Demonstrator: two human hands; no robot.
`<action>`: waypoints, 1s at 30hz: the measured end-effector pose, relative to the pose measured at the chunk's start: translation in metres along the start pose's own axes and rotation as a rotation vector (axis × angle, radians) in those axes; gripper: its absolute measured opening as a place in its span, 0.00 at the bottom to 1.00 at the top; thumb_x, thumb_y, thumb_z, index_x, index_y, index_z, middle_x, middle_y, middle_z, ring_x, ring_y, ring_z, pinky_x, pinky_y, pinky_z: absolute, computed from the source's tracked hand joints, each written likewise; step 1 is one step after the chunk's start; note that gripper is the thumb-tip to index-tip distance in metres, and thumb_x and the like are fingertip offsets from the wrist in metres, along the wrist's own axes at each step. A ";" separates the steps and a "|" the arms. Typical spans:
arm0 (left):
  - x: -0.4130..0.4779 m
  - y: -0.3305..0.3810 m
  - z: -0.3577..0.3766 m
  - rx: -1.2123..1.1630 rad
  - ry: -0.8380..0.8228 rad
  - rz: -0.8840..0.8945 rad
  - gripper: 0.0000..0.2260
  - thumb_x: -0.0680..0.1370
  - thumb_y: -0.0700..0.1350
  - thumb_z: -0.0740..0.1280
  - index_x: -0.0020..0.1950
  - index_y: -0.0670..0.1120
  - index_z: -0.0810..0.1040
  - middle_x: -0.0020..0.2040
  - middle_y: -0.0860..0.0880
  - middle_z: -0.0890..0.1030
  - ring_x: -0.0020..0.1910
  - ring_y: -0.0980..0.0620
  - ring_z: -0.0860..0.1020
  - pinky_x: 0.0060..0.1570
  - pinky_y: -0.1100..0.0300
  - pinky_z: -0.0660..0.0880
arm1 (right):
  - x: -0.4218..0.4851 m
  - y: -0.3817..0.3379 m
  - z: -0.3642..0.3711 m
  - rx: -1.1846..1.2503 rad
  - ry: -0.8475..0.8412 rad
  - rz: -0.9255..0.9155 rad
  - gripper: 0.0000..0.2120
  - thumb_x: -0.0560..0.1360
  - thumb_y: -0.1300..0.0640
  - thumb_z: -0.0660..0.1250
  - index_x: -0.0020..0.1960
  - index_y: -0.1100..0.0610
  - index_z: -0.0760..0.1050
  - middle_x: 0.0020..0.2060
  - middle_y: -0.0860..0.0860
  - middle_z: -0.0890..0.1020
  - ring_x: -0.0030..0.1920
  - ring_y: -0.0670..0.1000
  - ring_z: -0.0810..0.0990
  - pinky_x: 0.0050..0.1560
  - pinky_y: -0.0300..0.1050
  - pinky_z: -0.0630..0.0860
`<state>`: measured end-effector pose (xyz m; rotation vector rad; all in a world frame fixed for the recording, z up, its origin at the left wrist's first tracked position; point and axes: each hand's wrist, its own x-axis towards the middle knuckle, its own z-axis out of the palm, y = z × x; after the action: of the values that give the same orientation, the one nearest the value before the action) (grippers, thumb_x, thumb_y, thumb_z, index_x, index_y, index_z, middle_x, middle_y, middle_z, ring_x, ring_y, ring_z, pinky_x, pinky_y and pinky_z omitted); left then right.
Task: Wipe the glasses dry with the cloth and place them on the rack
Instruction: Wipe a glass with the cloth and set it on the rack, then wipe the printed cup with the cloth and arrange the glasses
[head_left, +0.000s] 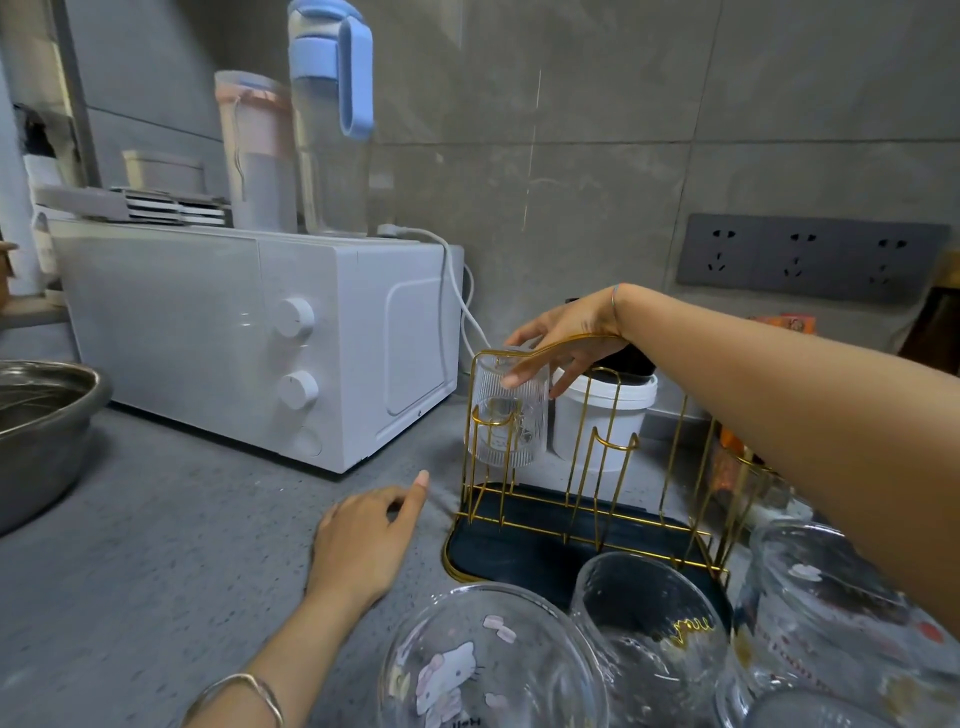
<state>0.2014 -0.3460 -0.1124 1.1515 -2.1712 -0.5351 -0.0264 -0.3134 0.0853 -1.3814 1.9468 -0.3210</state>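
I am working the right grip (566, 338) over the top handle of the gold wire rack (519, 543), and its fingers are curling lightly round the upturned base of the ribbed glass (506, 421). That glass is hanging mouth down on the rack's far-left prong, just in front of the white microwave (234, 332). The left grip (363, 540) is lying relaxed and empty on the grey surface (156, 545), just left of the rack's dark tray.

As I judge it, this step is seating the glass. I am aiming to keep it plumb over the prong so the rim is not knocking the wire, and to let the fingers go only once the weight is resting on the rack. The forearm is crossing above the other prongs, so lifting straight up before pulling back looks safest.

At the near edge of the rack the Hello Kitty glass (467, 665), the gold-lettered glass (644, 613) and the flower-print glass (821, 597) are waiting. I am not seeing the cloth anywhere.
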 end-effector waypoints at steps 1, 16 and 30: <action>0.000 0.000 0.000 0.007 0.004 -0.003 0.25 0.79 0.65 0.47 0.54 0.55 0.80 0.45 0.57 0.76 0.48 0.56 0.72 0.63 0.53 0.68 | 0.000 0.000 0.000 -0.003 0.002 -0.003 0.37 0.61 0.52 0.76 0.68 0.51 0.69 0.71 0.55 0.68 0.70 0.59 0.67 0.58 0.49 0.77; -0.001 0.002 0.001 0.060 -0.054 0.025 0.31 0.74 0.70 0.44 0.56 0.55 0.79 0.49 0.57 0.79 0.50 0.56 0.74 0.63 0.51 0.71 | -0.051 0.008 -0.015 0.146 0.275 -0.044 0.17 0.72 0.55 0.72 0.60 0.54 0.74 0.65 0.55 0.74 0.66 0.57 0.72 0.61 0.52 0.76; -0.068 0.060 -0.074 -0.693 -0.073 0.124 0.20 0.79 0.63 0.53 0.48 0.54 0.81 0.51 0.55 0.82 0.55 0.53 0.78 0.55 0.57 0.69 | -0.253 0.034 0.095 0.112 0.368 -0.397 0.20 0.66 0.52 0.72 0.57 0.53 0.78 0.55 0.48 0.83 0.55 0.44 0.81 0.59 0.37 0.75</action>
<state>0.2452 -0.2613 -0.0450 0.6188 -1.8532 -1.1667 0.0561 -0.0542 0.1011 -1.7223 1.8860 -0.9132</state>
